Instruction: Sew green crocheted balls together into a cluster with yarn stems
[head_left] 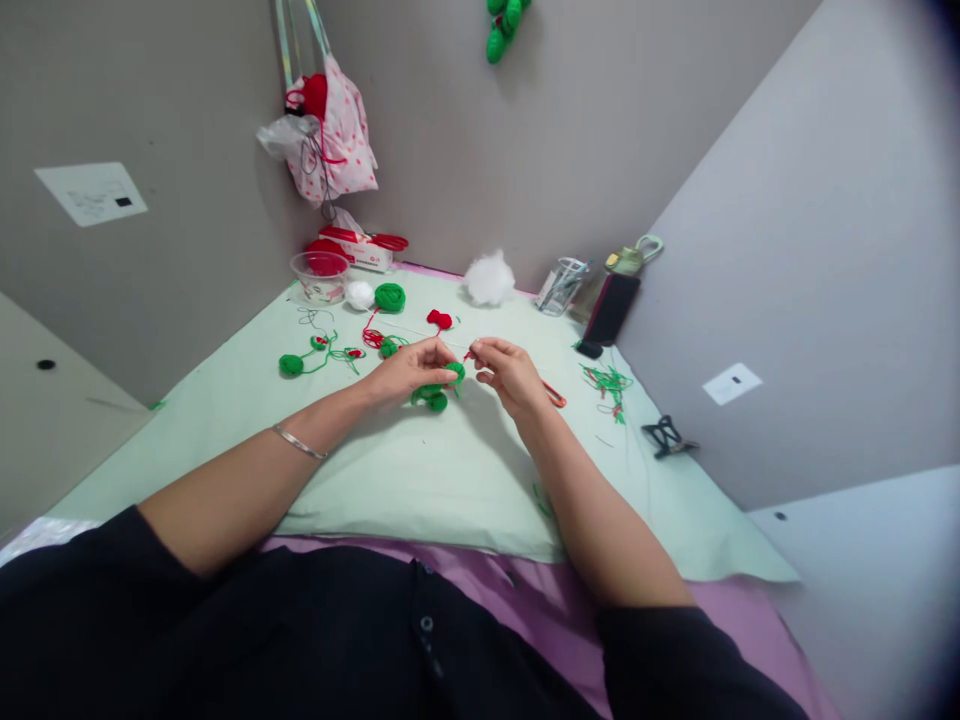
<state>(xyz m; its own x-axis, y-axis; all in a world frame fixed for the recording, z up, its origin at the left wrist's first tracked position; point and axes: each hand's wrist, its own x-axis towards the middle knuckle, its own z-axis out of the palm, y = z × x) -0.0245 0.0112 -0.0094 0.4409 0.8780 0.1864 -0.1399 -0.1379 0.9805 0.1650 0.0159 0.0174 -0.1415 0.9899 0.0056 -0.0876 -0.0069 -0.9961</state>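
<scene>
Green yarn piece (pixel 457 371) juts rightward from the pinching left hand (pixel 411 368).

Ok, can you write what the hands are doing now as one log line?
left hand: holding green yarn piece | right hand: pinching red strand | nearby: red bow-shaped piece, white fluff

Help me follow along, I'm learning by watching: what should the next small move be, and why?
Probably the right hand should draw the red strand gently away from the green piece: the left hand holds that piece, and the strand shows between it and the right hand's pinch.
</scene>
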